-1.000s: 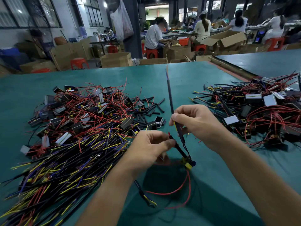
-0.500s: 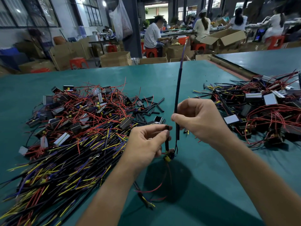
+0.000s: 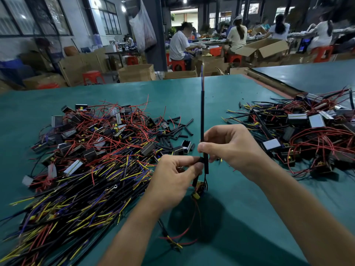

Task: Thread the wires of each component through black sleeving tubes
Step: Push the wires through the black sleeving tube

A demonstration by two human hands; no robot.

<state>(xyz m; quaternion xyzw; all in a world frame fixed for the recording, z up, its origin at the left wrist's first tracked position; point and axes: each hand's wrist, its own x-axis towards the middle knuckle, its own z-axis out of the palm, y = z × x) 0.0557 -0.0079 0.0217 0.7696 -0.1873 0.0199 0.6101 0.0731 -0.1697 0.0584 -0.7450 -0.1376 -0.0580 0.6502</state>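
Black sleeving tube (image 3: pixel 202 120), head view: upright, lower end pinched between thumb and forefinger of right hand (image 3: pixel 230 148). Purple wire tip (image 3: pixel 202 73) pokes out of top, well above fingers. Left hand (image 3: pixel 172 181) fingers curled, pinching short black piece (image 3: pixel 200 160) touching tube just left of right thumb. Component (image 3: pixel 198 191) dangles just below fingertips, red wires (image 3: pixel 184 233) trailing onto green table (image 3: pixel 249 217). Wire piles outboard of each hand: left pile (image 3: pixel 86 160), right pile (image 3: pixel 307 135).
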